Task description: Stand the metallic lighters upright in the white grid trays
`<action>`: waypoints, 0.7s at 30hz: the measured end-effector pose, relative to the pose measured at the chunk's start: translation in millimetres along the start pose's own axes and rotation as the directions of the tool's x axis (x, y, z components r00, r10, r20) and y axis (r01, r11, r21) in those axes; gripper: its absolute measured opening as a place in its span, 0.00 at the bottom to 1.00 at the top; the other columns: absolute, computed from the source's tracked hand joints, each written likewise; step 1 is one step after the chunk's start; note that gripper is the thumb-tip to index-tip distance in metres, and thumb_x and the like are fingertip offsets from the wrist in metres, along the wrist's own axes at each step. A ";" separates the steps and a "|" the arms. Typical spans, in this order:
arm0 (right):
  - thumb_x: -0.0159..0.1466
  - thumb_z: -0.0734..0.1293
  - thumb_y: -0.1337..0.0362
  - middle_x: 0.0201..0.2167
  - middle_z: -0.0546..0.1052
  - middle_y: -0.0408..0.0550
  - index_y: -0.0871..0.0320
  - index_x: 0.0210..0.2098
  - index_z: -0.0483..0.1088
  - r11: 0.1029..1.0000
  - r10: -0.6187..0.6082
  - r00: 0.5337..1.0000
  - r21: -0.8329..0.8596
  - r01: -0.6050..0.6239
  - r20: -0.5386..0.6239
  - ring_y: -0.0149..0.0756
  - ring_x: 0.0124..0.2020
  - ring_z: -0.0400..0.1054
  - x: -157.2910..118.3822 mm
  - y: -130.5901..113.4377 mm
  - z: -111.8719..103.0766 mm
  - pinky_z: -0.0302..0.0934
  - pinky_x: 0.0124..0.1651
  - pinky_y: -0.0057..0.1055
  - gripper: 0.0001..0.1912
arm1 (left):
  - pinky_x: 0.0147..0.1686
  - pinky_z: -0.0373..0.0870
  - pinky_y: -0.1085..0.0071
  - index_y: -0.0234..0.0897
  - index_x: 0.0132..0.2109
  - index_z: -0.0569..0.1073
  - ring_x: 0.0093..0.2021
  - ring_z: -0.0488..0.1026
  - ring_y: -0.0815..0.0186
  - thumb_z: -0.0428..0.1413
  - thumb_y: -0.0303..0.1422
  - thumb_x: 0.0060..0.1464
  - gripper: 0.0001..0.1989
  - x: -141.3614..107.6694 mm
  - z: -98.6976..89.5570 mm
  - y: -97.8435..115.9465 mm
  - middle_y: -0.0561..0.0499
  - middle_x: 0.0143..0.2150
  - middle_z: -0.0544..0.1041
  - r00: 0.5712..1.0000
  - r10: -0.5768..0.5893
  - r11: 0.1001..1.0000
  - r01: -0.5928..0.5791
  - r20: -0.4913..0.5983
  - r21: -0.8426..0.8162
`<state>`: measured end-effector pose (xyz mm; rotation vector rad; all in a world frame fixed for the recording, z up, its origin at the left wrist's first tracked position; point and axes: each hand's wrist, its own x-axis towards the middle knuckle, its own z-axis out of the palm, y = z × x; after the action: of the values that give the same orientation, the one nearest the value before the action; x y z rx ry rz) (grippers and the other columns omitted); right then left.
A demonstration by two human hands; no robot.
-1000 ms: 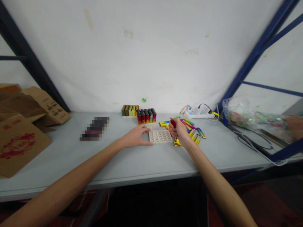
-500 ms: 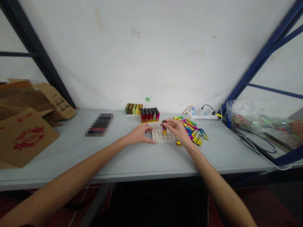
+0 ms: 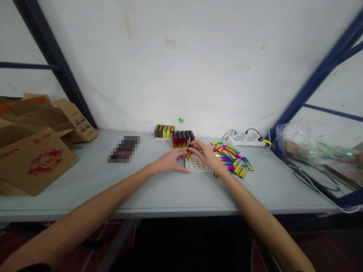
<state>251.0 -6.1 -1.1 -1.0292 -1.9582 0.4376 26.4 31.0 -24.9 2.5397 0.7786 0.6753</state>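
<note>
A white tray with rows of holes (image 3: 195,165) lies on the table between my hands. My right hand (image 3: 204,153) pinches a red and yellow lighter (image 3: 188,153) upright at the tray's back left corner. At the tray's left edge is my left hand (image 3: 171,160), thumb and fingers apart, its fingertips close to that lighter. Behind the tray stands a block of upright red lighters with black tops (image 3: 181,140). Several shiny coloured lighter sleeves or lighters (image 3: 231,160) lie in a loose pile to the right.
Green and yellow upright pieces (image 3: 164,131) stand by the wall. A power strip (image 3: 246,139) is behind the pile. Open cardboard boxes (image 3: 39,162) fill the left end, a blurred dark object (image 3: 124,149) beside them. Plastic bags (image 3: 300,141) and cables (image 3: 314,177) lie right.
My right hand has carried the lighter leftward, from above the tray's middle to its back left corner near my left fingertips. The whole view has shifted slightly.
</note>
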 end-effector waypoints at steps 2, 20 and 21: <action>0.72 0.64 0.48 0.37 0.84 0.49 0.53 0.48 0.68 0.999 0.001 1.000 0.050 -0.001 0.000 0.41 0.38 0.80 -2.1 3.9 0.2 0.71 0.43 0.34 0.16 | 0.44 0.70 0.64 0.37 0.45 0.79 0.42 0.75 0.56 0.72 0.56 0.42 0.32 0.1 -0.3 0.5 0.48 0.42 0.79 1.000 -0.004 1.000 0.004 0.000 0.002; 0.70 0.66 0.59 0.43 0.84 0.58 0.58 0.46 0.79 0.870 0.129 0.982 -0.459 -0.180 -0.141 0.49 0.46 0.77 -16.9 38.8 -101.3 0.68 0.54 0.44 0.13 | 0.41 0.69 0.66 0.36 0.44 0.79 0.40 0.73 0.58 0.69 0.57 0.45 0.31 -1.3 -12.7 10.5 0.49 0.40 0.76 0.999 -0.013 1.000 0.012 0.040 0.014; 0.69 0.67 0.60 0.44 0.84 0.59 0.59 0.44 0.80 0.840 0.152 0.982 -0.509 -0.187 -0.111 0.50 0.46 0.77 -20.3 45.3 -108.9 0.68 0.54 0.44 0.12 | 0.41 0.69 0.66 0.36 0.45 0.79 0.39 0.73 0.58 0.69 0.57 0.45 0.30 -1.4 -13.2 10.7 0.49 0.39 0.76 0.999 -0.011 1.000 0.010 0.043 0.011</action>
<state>368.5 -3.7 21.8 -1.5458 -1.9756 -0.0481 22.5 24.9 -9.5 2.5495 0.7823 0.6128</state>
